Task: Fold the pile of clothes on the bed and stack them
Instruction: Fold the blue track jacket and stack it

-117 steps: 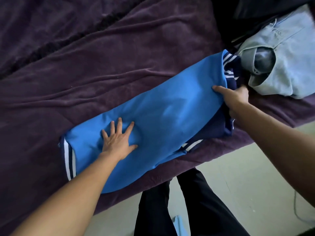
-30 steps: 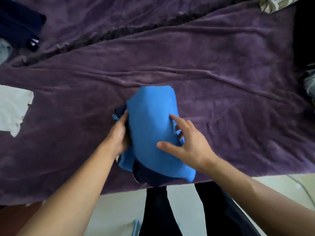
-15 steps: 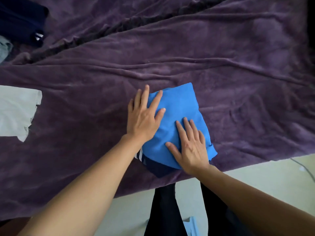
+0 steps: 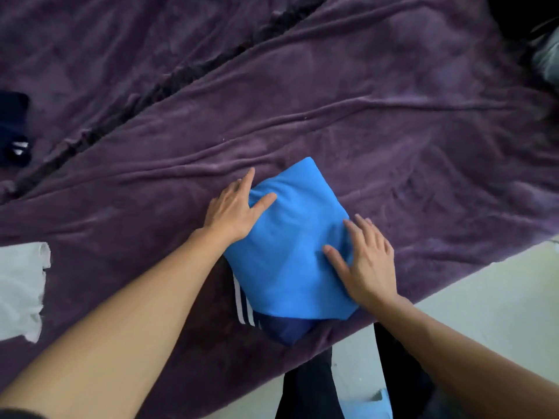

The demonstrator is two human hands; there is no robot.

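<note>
We look down on a wrinkled purple blanket (image 4: 393,140) (a dark seam (image 4: 169,83) crosses it), with pale floor (image 4: 490,316) beside.

no readable text or labels, view perhaps too soft for small print

The person's forearms (image 4: 145,313) and hands (image 4: 370,261) are bare, the trousers (image 4: 305,388) black.
</note>
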